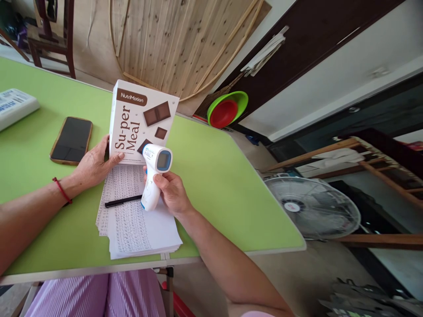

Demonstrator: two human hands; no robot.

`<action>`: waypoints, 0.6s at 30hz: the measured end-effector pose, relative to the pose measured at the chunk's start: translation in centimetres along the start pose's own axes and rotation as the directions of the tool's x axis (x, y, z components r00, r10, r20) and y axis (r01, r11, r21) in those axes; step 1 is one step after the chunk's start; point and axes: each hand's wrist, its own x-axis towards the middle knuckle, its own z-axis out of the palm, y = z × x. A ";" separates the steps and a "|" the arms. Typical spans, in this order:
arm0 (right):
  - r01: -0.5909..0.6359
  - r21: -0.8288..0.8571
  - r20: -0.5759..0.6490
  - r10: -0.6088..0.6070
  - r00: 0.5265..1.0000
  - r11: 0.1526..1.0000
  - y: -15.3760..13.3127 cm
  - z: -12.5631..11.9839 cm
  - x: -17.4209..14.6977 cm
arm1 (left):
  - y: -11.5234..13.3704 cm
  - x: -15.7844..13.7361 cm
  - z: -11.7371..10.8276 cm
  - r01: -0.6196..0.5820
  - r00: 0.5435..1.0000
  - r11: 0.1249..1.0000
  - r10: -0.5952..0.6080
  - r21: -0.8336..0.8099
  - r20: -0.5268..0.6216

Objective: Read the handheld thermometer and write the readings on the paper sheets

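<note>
Here, pinching the Su-per Meal box (140,125) with the left hand (94,162), thumb in front, before the table's (231,193) far edge; curling the right hand (172,191) around an infrared thermometer (152,166) above handwritten sheets (142,235).

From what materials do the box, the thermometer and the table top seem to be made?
Box: probably thin cardboard, smoothly printed; its flat panels meet in crisp edges.
Thermometer: likely hard plastic, smooth white with blue parts; the body looks moulded and rounded.
Table top: perhaps laminate; the even green surface looks smooth, but its core is hidden.
</note>
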 end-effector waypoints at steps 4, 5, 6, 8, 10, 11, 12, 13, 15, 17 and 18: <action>0.005 -0.021 0.007 -0.005 1.000 1.000 0.1 0.0 0.0 | -0.2 -0.1 -0.1 -0.001 1.000 1.000 0.001 0.005 -0.002; 0.004 -0.025 0.007 -0.004 1.000 1.000 0.1 0.0 0.0 | -0.2 -0.1 -0.1 -0.005 1.000 1.000 0.005 0.006 -0.003; 0.003 -0.027 0.007 -0.002 1.000 1.000 0.1 -0.1 0.0 | -0.2 -0.1 -0.1 -0.009 1.000 1.000 0.009 0.006 -0.003; 0.003 -0.024 0.008 -0.003 1.000 1.000 0.1 -0.1 0.0 | -0.3 -0.1 -0.1 -0.016 1.000 1.000 0.016 0.005 -0.001; 0.001 -0.014 0.010 -0.001 1.000 1.000 0.1 -0.1 0.1 | -0.3 -0.1 -0.1 -0.019 1.000 1.000 0.019 0.006 -0.004; 0.000 -0.007 0.010 0.000 1.000 1.000 0.1 -0.1 0.1 | -0.4 -0.1 -0.2 -0.020 1.000 1.000 0.020 0.008 -0.004; -0.001 0.000 0.010 0.001 1.000 1.000 0.1 -0.1 0.1 | -0.4 -0.1 -0.2 -0.020 1.000 1.000 0.020 0.009 -0.005; -0.003 0.005 0.010 0.003 1.000 1.000 0.1 -0.1 0.1 | -0.3 -0.1 -0.2 -0.019 1.000 1.000 0.019 0.010 -0.004; -0.005 0.011 0.015 0.005 1.000 1.000 0.1 -0.1 0.1 | -0.3 -0.1 -0.2 -0.015 1.000 1.000 0.015 0.009 0.000; -0.006 0.006 0.023 0.006 1.000 1.000 0.1 -0.1 0.1 | -0.2 -0.1 -0.2 -0.010 1.000 1.000 0.010 0.010 -0.003; -0.006 0.000 0.028 0.006 1.000 1.000 0.2 -0.2 0.1 | -0.2 -0.1 -0.1 -0.009 1.000 1.000 0.009 0.010 -0.004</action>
